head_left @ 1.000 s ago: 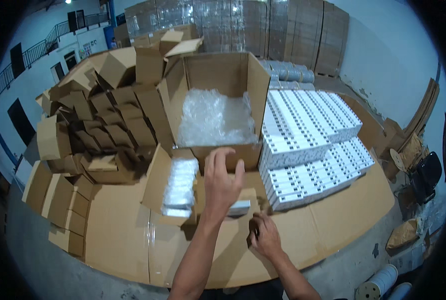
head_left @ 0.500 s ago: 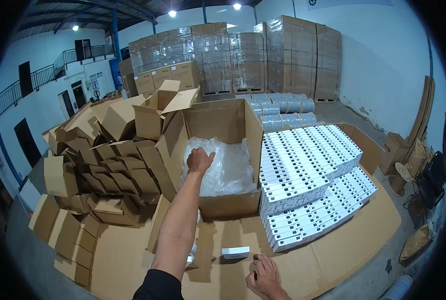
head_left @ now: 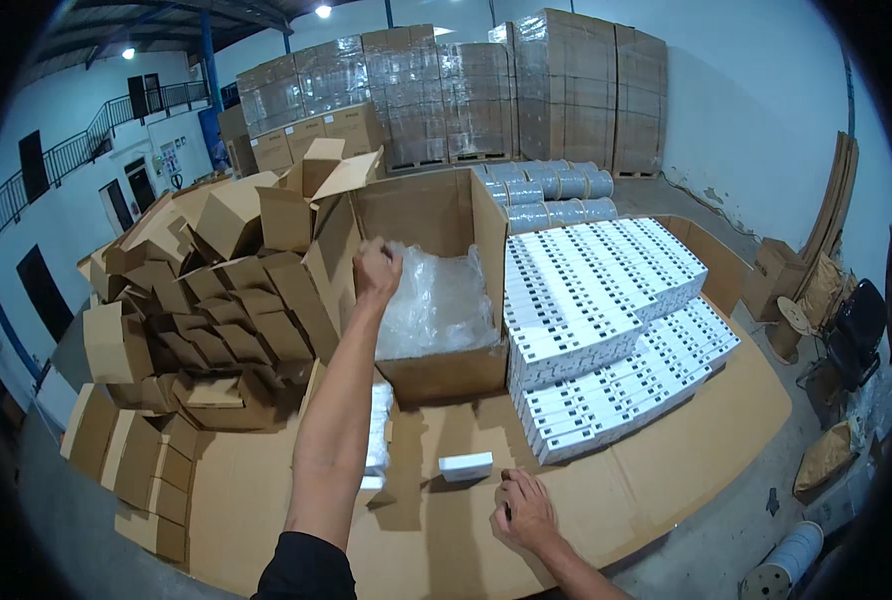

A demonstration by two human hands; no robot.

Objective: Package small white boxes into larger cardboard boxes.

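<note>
My left hand (head_left: 377,270) is raised over the left side of a tall cardboard box (head_left: 456,372), its fingers curled. What they hold, if anything, is hidden. Inside that box lies a heap of clear plastic bags (head_left: 431,308), just below and right of the hand. My right hand (head_left: 526,512) rests on the cardboard-covered tabletop, fingers bent but loosely apart, with nothing seen in it. A small white box (head_left: 465,466) lies a little to its left, not touched. Partly behind my left forearm stands an open carton with white packs (head_left: 378,430) in it.
Long stacked rows of slim white boxes (head_left: 576,335) fill the table's right side. Several opened brown cartons (head_left: 221,320) are piled on the left. Beyond the table are wire spools (head_left: 566,185) and wrapped pallets (head_left: 591,95). A chair (head_left: 858,320) stands at the right.
My left hand has shifted up and left, off the plastic bags toward the box's left wall. My right hand stays beside the small white box. The view has tilted down somewhat.
</note>
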